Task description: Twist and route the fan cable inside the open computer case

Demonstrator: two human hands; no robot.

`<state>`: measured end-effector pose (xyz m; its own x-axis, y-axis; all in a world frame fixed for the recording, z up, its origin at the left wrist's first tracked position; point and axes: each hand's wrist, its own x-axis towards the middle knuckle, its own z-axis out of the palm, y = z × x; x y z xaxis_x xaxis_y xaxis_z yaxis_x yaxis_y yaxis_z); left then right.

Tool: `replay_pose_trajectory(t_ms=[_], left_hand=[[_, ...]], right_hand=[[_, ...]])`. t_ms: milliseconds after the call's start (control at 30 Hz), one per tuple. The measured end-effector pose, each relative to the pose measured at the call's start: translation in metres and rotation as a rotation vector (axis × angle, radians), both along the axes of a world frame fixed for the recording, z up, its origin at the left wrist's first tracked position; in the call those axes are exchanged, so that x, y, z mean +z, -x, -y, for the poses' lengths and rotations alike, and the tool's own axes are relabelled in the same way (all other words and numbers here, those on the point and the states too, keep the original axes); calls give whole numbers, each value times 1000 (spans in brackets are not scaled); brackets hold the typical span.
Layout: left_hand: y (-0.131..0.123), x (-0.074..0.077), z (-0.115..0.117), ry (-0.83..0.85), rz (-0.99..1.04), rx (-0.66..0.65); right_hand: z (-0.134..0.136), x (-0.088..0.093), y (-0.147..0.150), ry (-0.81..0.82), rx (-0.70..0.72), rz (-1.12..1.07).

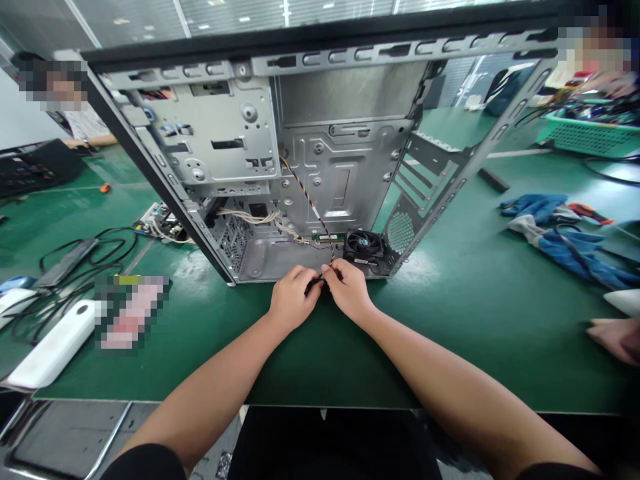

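Observation:
An open computer case [345,173] stands upright on the green table, its bare metal inside facing me. A multicoloured twisted cable [309,199] runs down from the drive bay to my hands at the case's front lower edge. My right hand [346,283] pinches this cable near its lower end. Close against it, my left hand [296,293] is closed on a small black piece [314,285], perhaps a connector, mostly covered by the fingers. Just behind my right hand, a black cooling fan [364,245] lies on the case floor beside a green memory stick [327,237]. White cables [255,217] hang inside at the left.
Black cables and a white power strip [55,343] lie at the left, near a small circuit assembly [163,223]. On the right are blue-grey gloves [565,233], an orange-handled tool [590,213] and a green basket [590,133]. Other people are at the table; a hand [617,339] shows at right.

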<state>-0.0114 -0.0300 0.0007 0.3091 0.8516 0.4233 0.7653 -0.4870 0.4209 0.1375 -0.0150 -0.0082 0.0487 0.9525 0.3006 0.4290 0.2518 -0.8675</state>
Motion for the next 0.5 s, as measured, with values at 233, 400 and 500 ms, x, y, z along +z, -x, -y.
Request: replay_pose_trajectory(t_ms=[233, 400, 500], left_hand=[[1, 2, 0, -11, -56, -14], [0, 3, 1, -41, -115, 5], [0, 3, 1, -58, -148, 17]], right_hand=[[-1, -1, -1, 44, 31, -35], [0, 0, 0, 20, 19, -25], [0, 2, 0, 1, 17, -12]])
